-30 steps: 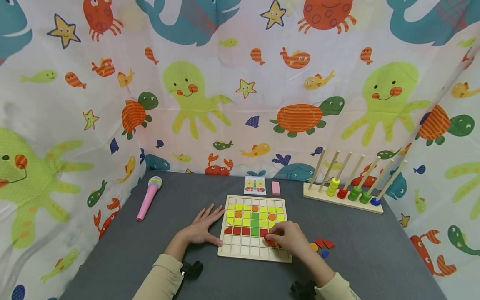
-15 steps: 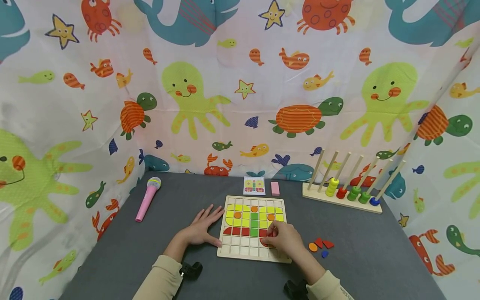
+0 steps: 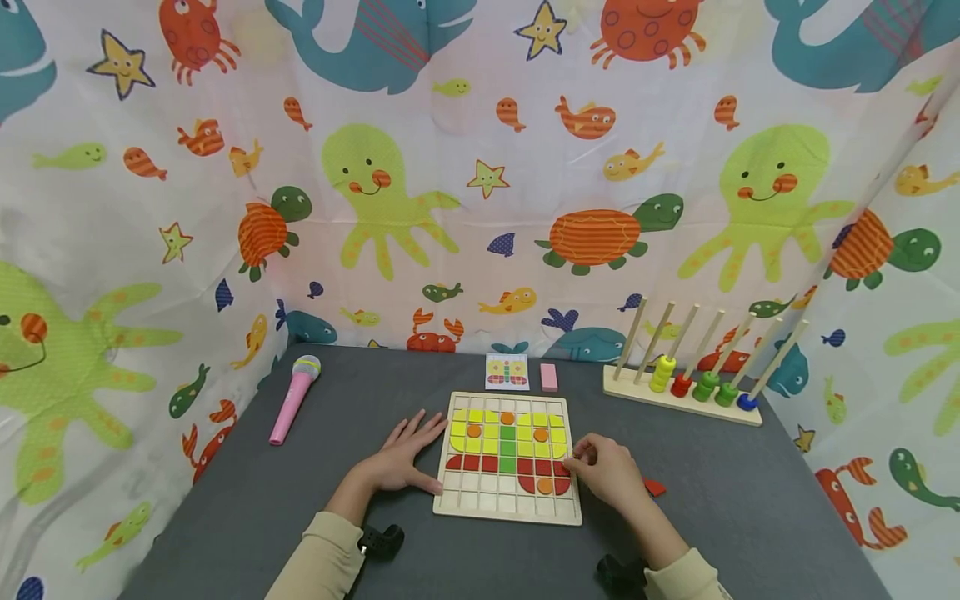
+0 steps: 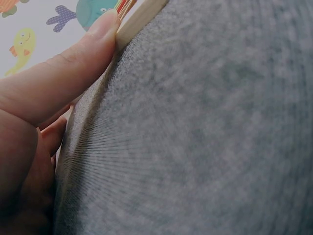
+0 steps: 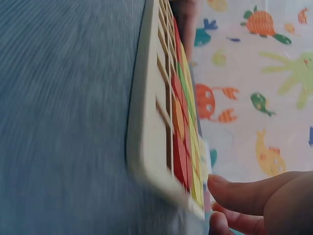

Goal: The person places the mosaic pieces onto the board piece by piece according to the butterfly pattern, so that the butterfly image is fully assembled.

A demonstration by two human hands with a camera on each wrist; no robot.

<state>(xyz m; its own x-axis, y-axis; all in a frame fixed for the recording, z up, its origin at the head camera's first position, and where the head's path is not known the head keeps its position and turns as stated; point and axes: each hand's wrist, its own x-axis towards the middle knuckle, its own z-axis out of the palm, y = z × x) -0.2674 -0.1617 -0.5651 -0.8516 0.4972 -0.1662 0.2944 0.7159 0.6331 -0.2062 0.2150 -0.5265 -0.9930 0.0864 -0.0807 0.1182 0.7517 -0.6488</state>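
A wooden grid board [image 3: 480, 504] lies on the table with yellow, orange, green and red flat tiles in its cells. My left hand [image 3: 403, 458] is spread at its left side, thumb [image 4: 98, 44] resting on the board's edge. Over the right edge is my right hand [image 3: 606, 471], its fingertips right at the end of the upper red row [image 3: 543, 467]. In the right wrist view, thumb and fingers stand apart near the board's corner, and no piece shows between them. Below that row sit red tiles around an orange disc [image 3: 545, 485]. The lowest cells at left show bare wood.
Behind the board are a pattern card [image 3: 507, 372] and a pink block [image 3: 549, 377]. A peg rack with coloured beads [image 3: 682, 400] stands back right, a pink toy microphone [image 3: 295, 400] lies left. A loose red piece [image 3: 655, 487] shows beside my right hand.
My right hand has moved from over the lower red tiles to the board's right edge, uncovering the orange disc and red tiles. It now hides most loose pieces. My left hand stays put.
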